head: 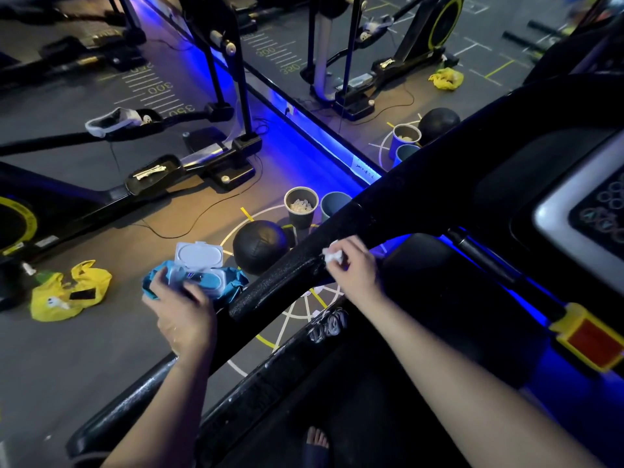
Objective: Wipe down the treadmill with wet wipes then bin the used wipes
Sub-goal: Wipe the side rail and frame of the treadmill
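At a treadmill (499, 184) in a gym lit by blue strips, a person's right hand (354, 266) pinches a crumpled white wet wipe (332, 255) against the black handrail (280, 282). The left hand (184, 315) grips a blue wipes pack (202, 270), white lid flipped open, just outside the rail. Nearby on the floor stand a bin (301, 219) holding white wipes and a black medicine ball (260, 246).

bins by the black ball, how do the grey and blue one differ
The grey bin holds crumpled white wipes; the blue bin shows none in its visible part. The grey bin is in full view; the blue bin is partly hidden behind the treadmill rail. Both stand upright, side by side.
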Tool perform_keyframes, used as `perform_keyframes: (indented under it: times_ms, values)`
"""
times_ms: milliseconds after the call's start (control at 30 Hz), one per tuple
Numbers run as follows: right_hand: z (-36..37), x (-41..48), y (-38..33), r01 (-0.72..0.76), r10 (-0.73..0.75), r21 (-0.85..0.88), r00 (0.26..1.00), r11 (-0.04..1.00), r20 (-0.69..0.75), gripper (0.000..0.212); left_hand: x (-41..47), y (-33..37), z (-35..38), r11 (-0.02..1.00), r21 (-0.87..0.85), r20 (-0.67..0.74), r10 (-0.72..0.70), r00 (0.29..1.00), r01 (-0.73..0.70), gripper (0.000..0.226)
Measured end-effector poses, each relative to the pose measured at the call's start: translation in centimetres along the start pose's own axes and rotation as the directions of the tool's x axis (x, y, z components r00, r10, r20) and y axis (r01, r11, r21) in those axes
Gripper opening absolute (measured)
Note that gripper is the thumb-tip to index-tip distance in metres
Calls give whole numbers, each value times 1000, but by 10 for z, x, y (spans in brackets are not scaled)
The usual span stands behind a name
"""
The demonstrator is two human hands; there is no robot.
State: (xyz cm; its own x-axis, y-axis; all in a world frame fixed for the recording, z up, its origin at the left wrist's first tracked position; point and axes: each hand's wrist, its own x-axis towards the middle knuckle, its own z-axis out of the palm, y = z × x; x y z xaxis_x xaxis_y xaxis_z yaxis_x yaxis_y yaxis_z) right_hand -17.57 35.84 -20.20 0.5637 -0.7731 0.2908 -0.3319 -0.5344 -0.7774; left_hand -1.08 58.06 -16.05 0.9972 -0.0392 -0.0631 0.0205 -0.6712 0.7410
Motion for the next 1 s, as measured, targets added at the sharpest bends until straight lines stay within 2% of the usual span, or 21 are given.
perform_keyframes:
  times_ms: [33, 100, 167, 233, 300, 367, 433, 467, 533, 600, 633, 700, 733, 800, 867, 900, 1000]
  values:
    - [4, -8, -1, -39, 36, 44, 998, 998, 59, 12, 0, 0, 0, 1000, -1, -1, -1, 1000, 1, 45]
    - [5, -14, -5, -207, 191, 237, 978, 949, 89, 19, -1, 0, -1, 1000, -4, 0, 3, 1000, -3, 45]
    - [-5, -3, -10, -282, 318, 418, 948, 864, -17, 29, -1, -1, -1, 1000, -10, -2, 11, 1000, -11, 44]
    - [-23, 19, -8, -268, 396, 483, 899, 833, -184, 33, 1, -1, 0, 1000, -8, -3, 6, 1000, -6, 44]
    - [-36, 42, 1, -286, 409, 383, 865, 878, -291, 29, 0, -1, 0, 1000, -3, -1, 9, 1000, -9, 44]
    - [-41, 53, 6, -336, 387, 213, 880, 917, -277, 27, 0, -1, 0, 1000, -1, 0, 9, 1000, -9, 44]
    - [-39, 55, 4, -314, 321, 71, 919, 947, -227, 26, 0, 0, -1, 1000, -2, 0, 4, 1000, -4, 44]
    - [-36, 53, 2, -273, 269, 8, 943, 962, -194, 23, 0, 0, 0, 1000, -6, 0, 6, 1000, -6, 44]
    - [-30, 46, -7, -195, 194, -40, 981, 980, -25, 18, 0, 0, -1, 1000, -7, 2, 13, 1000, -13, 44]
    - [-25, 37, -20, -222, 215, 26, 963, 975, 164, 16, 0, 0, -1, 1000, 0, 7, 1, 1000, -1, 43]
    - [-25, 33, -28, -280, 255, 112, 946, 953, 200, 15, 0, 0, -1, 1000, 3, 9, -4, 1000, 4, 43]
    - [-29, 32, -40, -379, 358, 302, 925, 875, 123, 12, 0, -1, -1, 1000, -2, 5, 7, 1000, -7, 44]
    - [-33, 35, -44, -386, 403, 385, 914, 838, 39, 12, 1, 0, -1, 1000, -2, 4, 7, 1000, -7, 44]
    - [-40, 47, -33, -368, 468, 445, 873, 816, -137, 16, 2, -1, 0, 1000, 5, 7, -6, 1000, 6, 45]
    - [-46, 63, -11, -401, 501, 361, 830, 842, -247, 16, 1, -1, 0, 1000, 2, 5, -2, 1000, 2, 45]
    - [-48, 70, 4, -422, 491, 282, 833, 862, -256, 18, 1, -1, 0, 1000, 1, 4, 3, 1000, -3, 44]
    - [-50, 74, 10, -413, 415, 44, 903, 910, -113, 8, 2, -2, 0, 1000, 4, 5, -12, 1000, 12, 44]
